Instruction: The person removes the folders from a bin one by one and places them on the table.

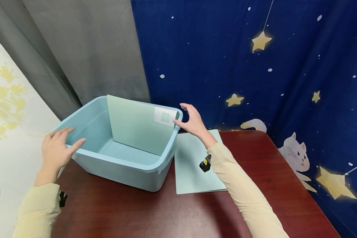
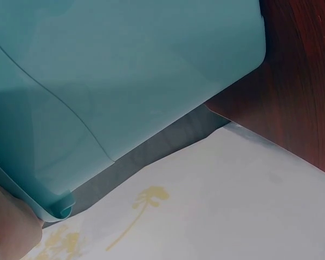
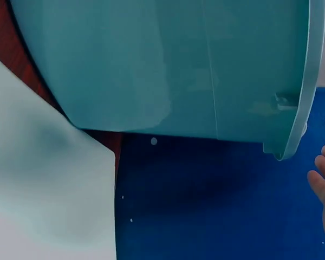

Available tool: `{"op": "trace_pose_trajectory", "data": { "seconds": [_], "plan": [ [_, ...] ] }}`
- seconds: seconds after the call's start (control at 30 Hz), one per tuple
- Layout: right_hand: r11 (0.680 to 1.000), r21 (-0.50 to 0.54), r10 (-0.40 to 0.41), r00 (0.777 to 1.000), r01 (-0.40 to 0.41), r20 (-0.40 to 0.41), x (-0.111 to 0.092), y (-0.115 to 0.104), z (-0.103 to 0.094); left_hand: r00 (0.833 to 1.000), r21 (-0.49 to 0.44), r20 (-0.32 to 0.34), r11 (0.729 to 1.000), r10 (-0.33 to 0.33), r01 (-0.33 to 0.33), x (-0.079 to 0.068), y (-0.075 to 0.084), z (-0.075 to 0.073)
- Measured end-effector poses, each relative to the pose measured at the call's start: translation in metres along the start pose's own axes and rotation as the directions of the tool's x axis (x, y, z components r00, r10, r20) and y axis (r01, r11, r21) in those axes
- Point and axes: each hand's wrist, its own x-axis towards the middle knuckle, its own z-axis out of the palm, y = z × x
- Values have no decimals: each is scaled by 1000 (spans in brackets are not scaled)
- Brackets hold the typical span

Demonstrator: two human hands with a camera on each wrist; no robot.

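Note:
A light blue plastic bin (image 1: 119, 168) stands on the table in the head view. Inside it, a pale green folder (image 1: 134, 129) with a white label leans upright toward the back right. My left hand (image 1: 56, 150) lies at the bin's left front corner, fingers and thumb spread over the rim. By the back right corner is my right hand (image 1: 193, 122), its thumb and fingers apart and nothing held between them. In the right wrist view, the visible fingers (image 3: 319, 187) stand off from the bin's rim. More pale green folders or sheets (image 1: 193, 165) lie flat beneath the right forearm.
The dark red-brown table (image 1: 122, 211) ends at a right edge. Behind it hang a grey curtain (image 1: 92, 43) and a blue curtain (image 1: 202, 66) with stars. White cloth (image 1: 9, 132) with yellow prints hangs at the left.

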Motion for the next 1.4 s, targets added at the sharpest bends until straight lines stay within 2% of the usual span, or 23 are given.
{"op": "trace_pose_trajectory", "data": {
  "seconds": [0.2,0.5,0.9,1.1,1.4],
  "plan": [
    [1000,-20,-13,1000,14,7,8,-3,8,1000,-6,-14,1000,-1,1,1,1,0],
    [995,-94,23,997,-15,80,26,-3,14,1000,-19,-15,1000,-1,1,1,5,-1],
    [992,-119,52,992,-38,117,37,0,17,1000,-32,-13,999,6,-6,4,5,3],
    [987,-160,60,982,-32,177,42,-2,19,1000,-33,-20,999,0,-1,3,7,1],
    [988,-155,57,962,-16,268,47,-12,22,1000,-31,-20,999,-12,12,1,6,-1]
  ]
}}
